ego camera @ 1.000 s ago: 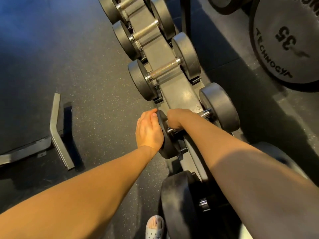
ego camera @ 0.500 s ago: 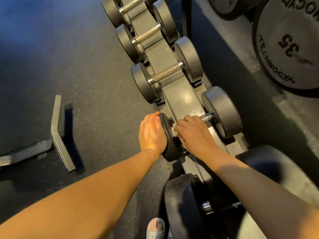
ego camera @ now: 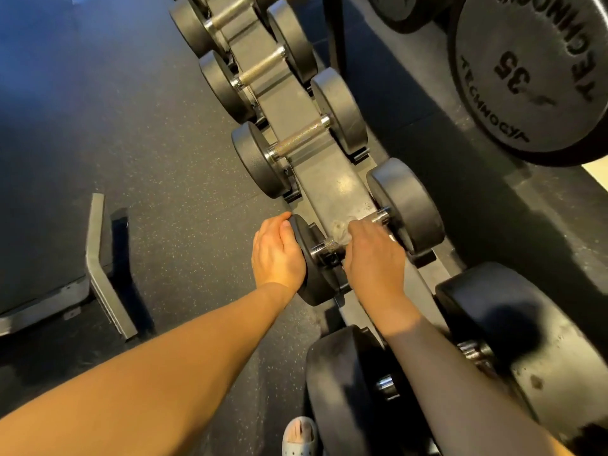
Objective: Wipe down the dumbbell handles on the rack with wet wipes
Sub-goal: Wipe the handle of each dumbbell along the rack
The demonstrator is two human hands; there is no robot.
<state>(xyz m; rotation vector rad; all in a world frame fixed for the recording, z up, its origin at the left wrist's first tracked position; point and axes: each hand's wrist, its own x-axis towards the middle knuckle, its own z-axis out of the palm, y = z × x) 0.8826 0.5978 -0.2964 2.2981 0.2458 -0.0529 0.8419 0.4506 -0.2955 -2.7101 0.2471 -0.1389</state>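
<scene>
At the far left a grey metal foot (ego camera: 105, 268) of some gym equipment stands on the dark speckled floor (ego camera: 148, 143).

To the right of it, the left hand (ego camera: 278, 255) lies flat against the outer face of the left weight (ego camera: 316, 274) of a dumbbell. Its fingers are straight and close together, and they hold nothing; the fingertips reach the upper edge of this weight.

At the bottom edge, under this hand, the toe of a light shoe (ego camera: 299, 436) is visible.

The dumbbell sits across the grey rack (ego camera: 329, 179), which runs from the bottom of the view up to the top. Its metal handle (ego camera: 332, 245) shows as a short piece between the left weight and the right hand, and again as a short piece (ego camera: 378, 217) near the right weight (ego camera: 408, 205).

The right hand (ego camera: 375, 258) is on the middle of the handle, with the fingers curled over it. A crumpled pale wet wipe (ego camera: 340, 228) comes out from under the fingertips, so the hand presses the wipe on the handle. How much of the wipe is under the palm cannot be seen.

Further up the rack, three smaller dumbbells lie in the same way; the nearest one (ego camera: 302, 138) has its whole handle free. Near the bottom right a bigger dumbbell (ego camera: 526, 340) lies partly under the right forearm.

At the top right a big black weight plate (ego camera: 533, 74) carries the number 35.
</scene>
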